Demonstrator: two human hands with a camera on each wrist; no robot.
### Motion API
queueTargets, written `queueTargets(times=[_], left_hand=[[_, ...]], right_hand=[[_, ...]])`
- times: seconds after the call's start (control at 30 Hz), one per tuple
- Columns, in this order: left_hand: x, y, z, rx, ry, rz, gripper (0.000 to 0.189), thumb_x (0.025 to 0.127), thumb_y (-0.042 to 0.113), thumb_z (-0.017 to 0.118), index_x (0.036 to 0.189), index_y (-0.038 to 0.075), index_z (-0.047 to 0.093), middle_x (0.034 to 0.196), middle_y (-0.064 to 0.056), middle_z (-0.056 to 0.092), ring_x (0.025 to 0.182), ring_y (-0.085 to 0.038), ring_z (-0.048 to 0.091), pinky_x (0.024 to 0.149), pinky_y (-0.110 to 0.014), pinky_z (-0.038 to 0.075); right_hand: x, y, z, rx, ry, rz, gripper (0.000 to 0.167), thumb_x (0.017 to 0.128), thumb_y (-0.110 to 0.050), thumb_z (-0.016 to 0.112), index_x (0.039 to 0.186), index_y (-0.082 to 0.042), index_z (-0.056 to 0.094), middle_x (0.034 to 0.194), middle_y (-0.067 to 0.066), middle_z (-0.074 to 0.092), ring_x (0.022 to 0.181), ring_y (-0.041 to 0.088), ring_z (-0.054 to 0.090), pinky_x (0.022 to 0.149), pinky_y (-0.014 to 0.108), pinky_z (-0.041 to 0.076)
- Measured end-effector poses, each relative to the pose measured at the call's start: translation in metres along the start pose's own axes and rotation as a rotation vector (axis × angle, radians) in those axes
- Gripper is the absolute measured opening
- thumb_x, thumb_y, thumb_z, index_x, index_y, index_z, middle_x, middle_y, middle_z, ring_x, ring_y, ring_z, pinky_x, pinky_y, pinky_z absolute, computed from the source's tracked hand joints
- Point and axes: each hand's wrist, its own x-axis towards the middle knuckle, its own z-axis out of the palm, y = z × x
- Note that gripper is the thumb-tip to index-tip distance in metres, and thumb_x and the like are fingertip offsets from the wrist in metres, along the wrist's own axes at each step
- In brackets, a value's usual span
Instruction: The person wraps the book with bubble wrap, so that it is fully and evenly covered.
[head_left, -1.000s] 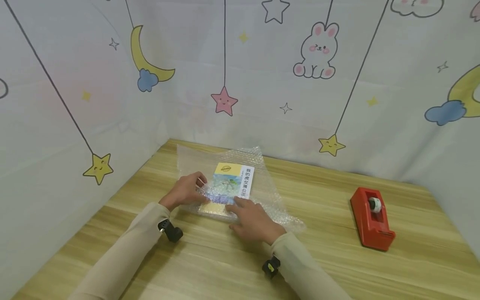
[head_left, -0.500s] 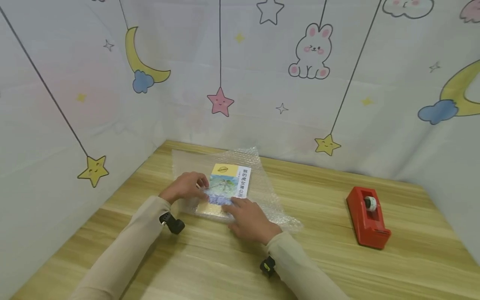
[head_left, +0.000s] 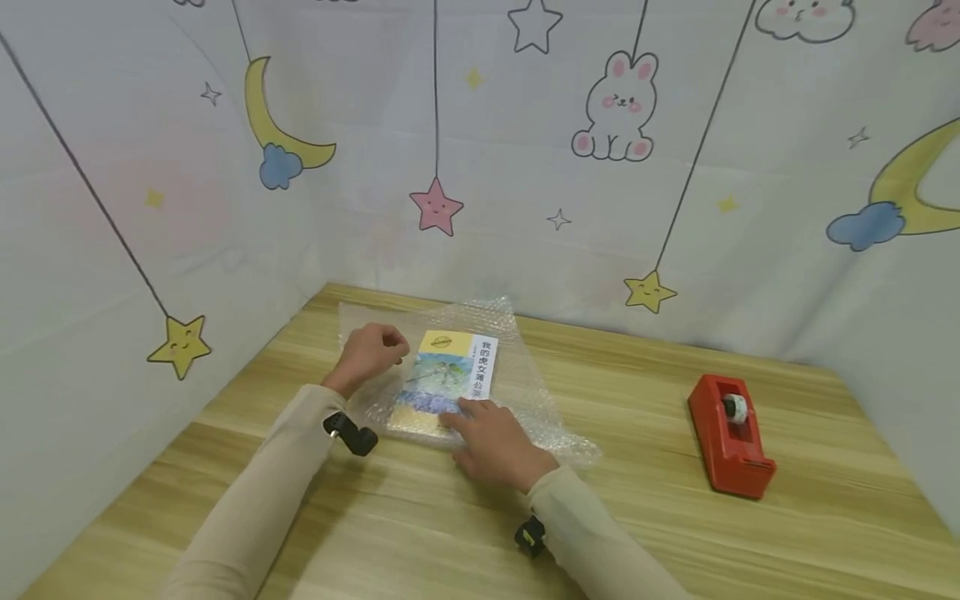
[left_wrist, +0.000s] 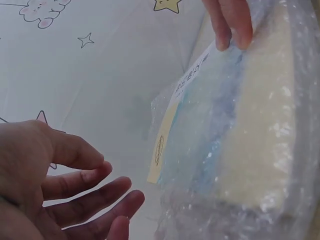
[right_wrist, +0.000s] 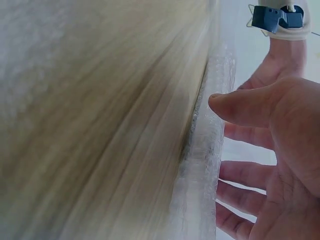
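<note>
A book (head_left: 442, 375) with a yellow, blue and white cover lies on a sheet of clear bubble wrap (head_left: 536, 396). A fold of the wrap covers its lower part, while the top end of the cover shows bare in the left wrist view. My right hand (head_left: 495, 446) rests its fingertips on the wrapped lower right of the book. Just left of the book, my left hand (head_left: 369, 354) is raised with loosely bent fingers. In the left wrist view, thumb and index fingertip of that hand (left_wrist: 75, 180) come together with nothing visible between them.
A red tape dispenser (head_left: 731, 437) with a small roll of tape stands on the right of the wooden table (head_left: 637, 517). Behind and to the left hangs a white curtain (head_left: 510, 150) printed with stars, moons and a rabbit.
My left hand has lifted off the wrapped book and moved up and left of it. My right hand stays on the book's lower right. The head view has shifted slightly.
</note>
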Motion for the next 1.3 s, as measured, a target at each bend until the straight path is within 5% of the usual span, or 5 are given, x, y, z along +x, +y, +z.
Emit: queueTargets(times=[0.23, 0.63, 1.07, 1.3], left_hand=[[0.011, -0.001, 0.006, -0.248, -0.057, -0.041, 0.032, 0.102, 0.023, 0.055, 0.122, 0.0, 0.065, 0.123, -0.02, 0.068, 0.112, -0.031, 0.069, 0.095, -0.04, 0.057], [0.038, 0.006, 0.015, -0.313, -0.11, 0.005, 0.035, 0.103, 0.018, 0.051, 0.129, -0.003, 0.06, 0.134, -0.022, 0.061, 0.124, -0.035, 0.062, 0.105, -0.044, 0.053], [0.066, 0.014, 0.026, -0.164, -0.089, -0.011, 0.035, 0.103, 0.02, 0.049, 0.129, -0.001, 0.062, 0.133, -0.021, 0.061, 0.114, -0.033, 0.061, 0.097, -0.042, 0.053], [0.082, 0.018, 0.03, -0.089, -0.113, 0.009, 0.039, 0.103, 0.019, 0.046, 0.136, 0.0, 0.057, 0.143, -0.021, 0.055, 0.13, -0.037, 0.052, 0.108, -0.05, 0.046]], right_hand=[[0.0, 0.0, 0.001, -0.014, 0.002, 0.001, 0.047, 0.098, -0.03, 0.063, 0.144, -0.023, 0.054, 0.152, 0.011, 0.051, 0.137, 0.031, 0.052, 0.107, 0.049, 0.049], [0.0, 0.0, 0.0, 0.0, 0.015, 0.006, 0.045, 0.098, -0.025, 0.062, 0.142, -0.022, 0.056, 0.15, 0.011, 0.054, 0.135, 0.031, 0.054, 0.108, 0.048, 0.048], [0.002, -0.006, 0.0, -0.043, 0.001, 0.024, 0.044, 0.098, -0.027, 0.062, 0.141, -0.024, 0.057, 0.15, 0.008, 0.054, 0.135, 0.028, 0.054, 0.108, 0.044, 0.049], [0.003, -0.002, 0.001, -0.069, 0.018, 0.024, 0.042, 0.097, -0.026, 0.062, 0.139, -0.024, 0.058, 0.147, 0.007, 0.057, 0.132, 0.027, 0.057, 0.107, 0.042, 0.05]])
